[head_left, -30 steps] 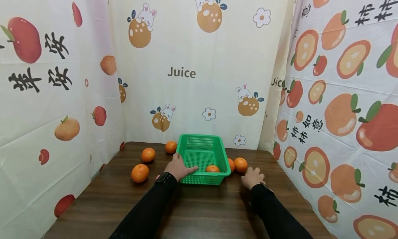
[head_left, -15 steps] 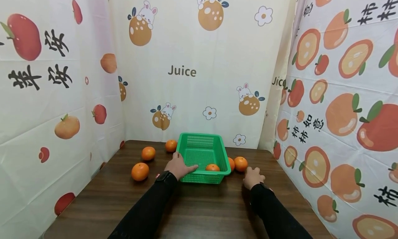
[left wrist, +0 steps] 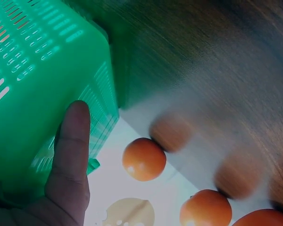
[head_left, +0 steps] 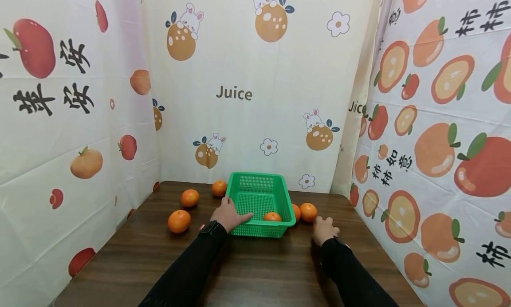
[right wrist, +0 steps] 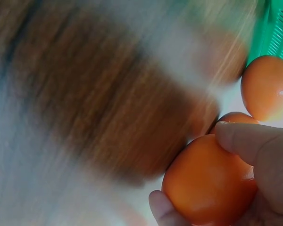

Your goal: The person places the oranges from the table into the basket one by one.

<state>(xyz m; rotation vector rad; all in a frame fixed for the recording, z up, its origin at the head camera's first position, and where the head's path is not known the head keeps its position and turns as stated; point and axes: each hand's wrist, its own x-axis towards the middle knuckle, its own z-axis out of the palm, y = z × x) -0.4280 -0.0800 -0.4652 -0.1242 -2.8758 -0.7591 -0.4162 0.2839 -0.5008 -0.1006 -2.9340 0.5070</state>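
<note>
A green plastic basket (head_left: pixel 259 230) stands on the table with one tangerine (head_left: pixel 273 217) in its front right part. My left hand (head_left: pixel 229 214) holds its near left corner, thumb over the front rim; in the left wrist view a finger (left wrist: pixel 71 141) lies along the outer wall. To the basket's right, my right hand (head_left: pixel 325 230) grips a tangerine (right wrist: pixel 207 181) between thumb and fingers; the hand mostly hides this fruit in the head view. Just ahead of that hand are a tangerine (head_left: pixel 308 212) and another tangerine (head_left: pixel 296 213) close against the basket's right side.
Left of the basket lie a near tangerine (head_left: pixel 179 221), a middle tangerine (head_left: pixel 190 198) and a far tangerine (head_left: pixel 219 188). The dark wooden table (head_left: pixel 259 271) ends at a printed back curtain (head_left: pixel 247 120), with printed cloths on both sides.
My right hand has shifted very slightly and its fingers are drawn in closer. The left hand, the basket and the loose tangerines stay in place; the head view has tilted a little.
</note>
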